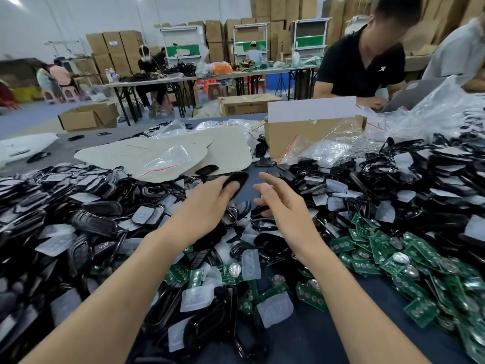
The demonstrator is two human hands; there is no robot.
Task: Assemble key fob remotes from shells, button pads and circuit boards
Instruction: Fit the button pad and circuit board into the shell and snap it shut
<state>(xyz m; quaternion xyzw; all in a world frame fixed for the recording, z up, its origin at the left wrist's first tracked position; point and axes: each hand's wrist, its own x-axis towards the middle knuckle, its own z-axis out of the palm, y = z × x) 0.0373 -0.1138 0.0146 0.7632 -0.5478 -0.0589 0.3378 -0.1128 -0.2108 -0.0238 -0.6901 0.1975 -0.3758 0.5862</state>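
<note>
While my left hand [207, 208] clamps the glossy black oval shell [236, 181], I would reach my empty, spread right hand [280, 208] for a translucent button pad [251, 264].

two hands [207, 210] [284, 208]; one cardboard box [296, 139]; shells [91, 224], pads [251, 264], boards [422, 312] beyond counting.

We cannot see the near end of the black shell [238, 179]; the left hand [207, 208] holding it covers that part. Both forearms [110, 311] run off the bottom edge. The heap of shells [39, 206] is cut by the left edge and the green circuit boards [420, 271] by the right. The workers [147, 61] at the far tables [183, 80] are too blurred to tell what they handle.
</note>
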